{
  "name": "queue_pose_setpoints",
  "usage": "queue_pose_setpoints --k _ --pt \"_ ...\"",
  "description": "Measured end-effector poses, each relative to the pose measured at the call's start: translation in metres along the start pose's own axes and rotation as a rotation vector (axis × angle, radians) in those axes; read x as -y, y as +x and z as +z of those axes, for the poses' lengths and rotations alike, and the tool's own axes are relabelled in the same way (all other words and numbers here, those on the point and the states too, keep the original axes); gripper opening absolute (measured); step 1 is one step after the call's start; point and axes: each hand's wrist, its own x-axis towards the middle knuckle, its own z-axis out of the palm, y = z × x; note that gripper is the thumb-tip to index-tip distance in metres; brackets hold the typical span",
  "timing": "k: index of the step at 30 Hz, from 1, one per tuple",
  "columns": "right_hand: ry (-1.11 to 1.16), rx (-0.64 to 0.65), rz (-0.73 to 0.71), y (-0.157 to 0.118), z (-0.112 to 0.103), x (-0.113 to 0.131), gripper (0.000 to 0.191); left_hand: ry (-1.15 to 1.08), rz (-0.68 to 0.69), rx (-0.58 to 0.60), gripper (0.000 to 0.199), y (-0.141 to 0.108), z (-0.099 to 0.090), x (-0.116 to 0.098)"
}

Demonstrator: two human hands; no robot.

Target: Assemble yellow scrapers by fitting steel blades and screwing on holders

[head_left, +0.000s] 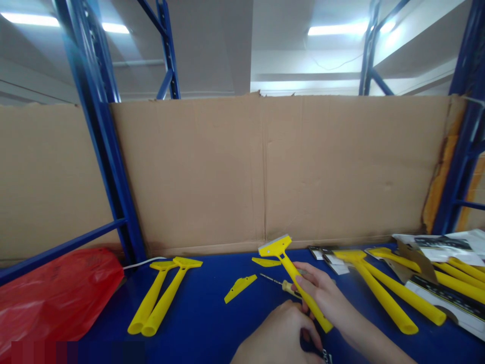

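The yellow scraper [290,269] is in the right hand [320,285] in the head view, its handle slanting so that the wide head lies beyond the fingertips, up and to their left, and the tail end comes down below the palm. A thin greyish strip runs along the far edge of the head. The right hand is closed on the handle, thumb and fingers pinching it about midway.

The left hand [278,331] sits just below and to the left of the right one, curled tight around a dark object [311,345] with pale lettering; most of that object is hidden, so its kind cannot be told. Just above the left hand is a screwdriver [288,288] with a pale yellow handle, its shaft pointing left; its rear end passes behind the scraper, and whether any finger touches it cannot be told.

Beyond the left hand, to the upper left, two loose yellow plates [240,289] lie near each other on the blue tabletop [197,323]. Well to the left of both hands rests a pair of scrapers [168,296], and farther left a red plastic bag [60,298]. Right of the right hand lie two more scrapers [383,296], heads pointing away, with packaging [447,303] and other yellow handles [460,285] past them. A cardboard panel [208,177] stands behind everything.
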Motion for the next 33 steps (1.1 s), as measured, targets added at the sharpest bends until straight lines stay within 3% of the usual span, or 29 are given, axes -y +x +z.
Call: queue_pose_setpoints --k 14,21,24,30,33 --pt "-0.019 -0.017 -0.011 -0.006 0.002 0.004 0.038 -0.012 -0.002 -0.078 0.017 0.002 0.008 0.012" --pt "-0.012 0.03 -0.042 -0.002 -0.001 -0.001 0.041 -0.126 -0.121 -0.033 0.01 0.002 -0.008 -0.008" --pt "-0.054 0.048 -0.063 -0.001 -0.001 -0.001 0.041 -0.279 -0.083 -0.19 0.005 0.004 -0.026 -0.015" --pt "-0.218 0.057 -0.103 -0.003 0.001 -0.005 0.043 -0.2 0.015 -0.837 0.007 0.012 -0.06 0.003" --pt "-0.287 0.101 -0.183 -0.006 0.003 -0.009 0.041 -0.135 0.02 -0.983 0.009 0.012 -0.068 0.015"
